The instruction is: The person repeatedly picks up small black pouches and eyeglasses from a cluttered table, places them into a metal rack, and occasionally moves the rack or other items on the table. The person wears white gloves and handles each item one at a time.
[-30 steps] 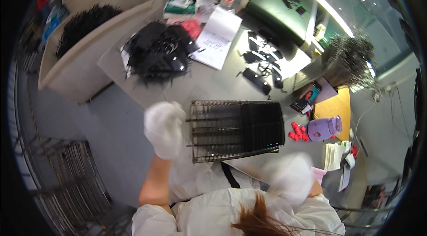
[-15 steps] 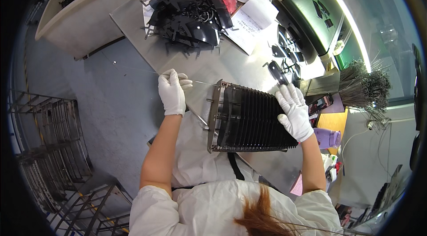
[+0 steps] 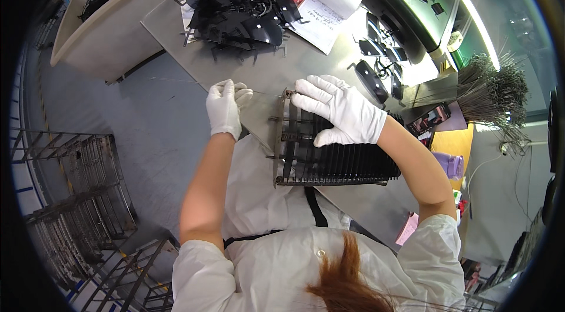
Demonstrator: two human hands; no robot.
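A metal rack (image 3: pixel 281 162) packed with a row of thin black curved plates (image 3: pixel 359 165) lies in front of me at the table's near edge. My gloved left hand (image 3: pixel 225 111) is closed in a pinch on a thin metal wire (image 3: pixel 263 93), just left of the rack. The wire runs from the fingers to the rack's upper left corner, and its other end trails off to the left. My gloved right hand (image 3: pixel 341 111) lies over the rack's far side with fingers stretched, tips by that same corner. It covers part of the plates.
Dark lens-like parts (image 3: pixel 235 18) are heaped on the metal table (image 3: pixel 312 74); more lie beside papers (image 3: pixel 329 18). A bundle of thin wires (image 3: pixel 494 88), a phone (image 3: pixel 429 119) and a purple bottle (image 3: pixel 450 165) stand right. Wire racks (image 3: pixel 76 182) stand on the floor left.
My right hand has moved left along the rack from its right end to the upper left corner. My left hand keeps its pinch on the wire, with little movement.
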